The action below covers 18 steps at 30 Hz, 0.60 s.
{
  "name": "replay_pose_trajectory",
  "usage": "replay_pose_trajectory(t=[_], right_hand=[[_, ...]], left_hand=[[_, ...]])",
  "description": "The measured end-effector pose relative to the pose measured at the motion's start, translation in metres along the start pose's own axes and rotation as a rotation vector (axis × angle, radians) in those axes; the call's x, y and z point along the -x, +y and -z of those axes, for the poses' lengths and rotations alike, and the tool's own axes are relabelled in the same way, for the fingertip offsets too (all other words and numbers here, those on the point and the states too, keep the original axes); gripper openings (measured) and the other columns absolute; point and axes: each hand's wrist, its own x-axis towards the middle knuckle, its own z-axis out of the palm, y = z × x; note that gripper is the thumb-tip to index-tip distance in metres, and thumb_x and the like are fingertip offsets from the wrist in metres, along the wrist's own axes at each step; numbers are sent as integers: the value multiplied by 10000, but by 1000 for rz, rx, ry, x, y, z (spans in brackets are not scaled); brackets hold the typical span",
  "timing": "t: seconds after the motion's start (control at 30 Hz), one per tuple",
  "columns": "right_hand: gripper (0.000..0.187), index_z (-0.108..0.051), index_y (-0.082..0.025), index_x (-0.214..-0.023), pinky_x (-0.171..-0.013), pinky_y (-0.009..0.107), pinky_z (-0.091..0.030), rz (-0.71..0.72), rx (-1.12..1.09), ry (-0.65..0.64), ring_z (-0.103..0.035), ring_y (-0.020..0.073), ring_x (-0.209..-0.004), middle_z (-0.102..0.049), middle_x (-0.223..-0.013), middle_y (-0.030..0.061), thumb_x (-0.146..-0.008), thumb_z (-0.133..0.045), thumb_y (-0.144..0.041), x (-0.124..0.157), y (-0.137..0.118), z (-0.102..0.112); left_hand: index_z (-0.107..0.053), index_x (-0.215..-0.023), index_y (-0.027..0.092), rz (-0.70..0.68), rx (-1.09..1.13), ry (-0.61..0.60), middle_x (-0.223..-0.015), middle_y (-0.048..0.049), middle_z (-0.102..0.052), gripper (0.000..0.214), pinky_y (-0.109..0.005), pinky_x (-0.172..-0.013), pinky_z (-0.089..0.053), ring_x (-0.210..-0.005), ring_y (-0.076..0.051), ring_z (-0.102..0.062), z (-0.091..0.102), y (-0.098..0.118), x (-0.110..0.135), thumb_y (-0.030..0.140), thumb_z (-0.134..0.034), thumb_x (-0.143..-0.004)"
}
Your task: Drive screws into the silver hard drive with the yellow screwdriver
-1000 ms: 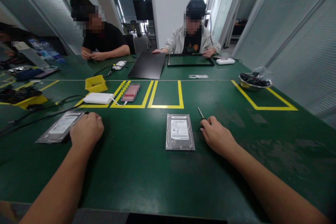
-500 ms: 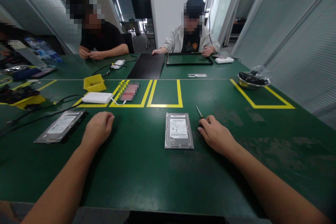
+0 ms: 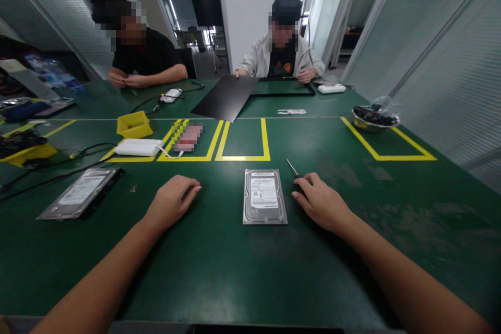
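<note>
A silver hard drive (image 3: 265,197) with a white label lies flat on the green table between my hands. My right hand (image 3: 323,198) rests just to its right, fingers closed round a screwdriver (image 3: 294,169) whose thin metal shaft points away and to the left. The tip touches nothing that I can see. My left hand (image 3: 174,198) is above the table, left of the drive and apart from it, with thumb and fingertips a little apart and nothing visible between them. Small screw-like pieces (image 3: 133,188) lie left of it. Farther left sits a second hard drive (image 3: 80,193).
Yellow tape outlines (image 3: 242,158) mark the table beyond the drive. A white power strip (image 3: 139,147), yellow tray (image 3: 135,125), pixelated phone (image 3: 190,138) and black cables lie at left. A metal bowl (image 3: 376,119) stands right. Two people sit opposite, one holding a dark panel (image 3: 227,96).
My left hand has moved right, toward the nearer drive, uncovering the small pieces. My right hand stays nearly still with the screwdriver. The person opposite has lifted and tilted the dark panel.
</note>
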Motion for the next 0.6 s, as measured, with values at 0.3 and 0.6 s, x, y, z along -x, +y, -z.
replay_pose_trajectory(t=[0.3, 0.6], right_hand=[[378, -541, -183, -1305, -888, 350, -497, -9, 29, -8, -578, 228, -1018, -478, -1244, 126, -984, -490, -377, -2, -1, -1], [389, -551, -177, -1310, -889, 360, -502, -1, 48, -4, -579, 237, -1030, -486, -1255, 136, -980, -500, -377, -1, -1, -4]], left_hand=[[-633, -949, 158, 53, 40, -54, -899, -87, -664, 214, -329, -789, -506, -854, -207, -626, -1, 7, -7, 297, -471, -947], [-624, -980, 163, 60, 99, -7, -917, -78, -659, 193, -315, -797, -501, -866, -193, -616, -1, 29, -9, 259, -458, -955]])
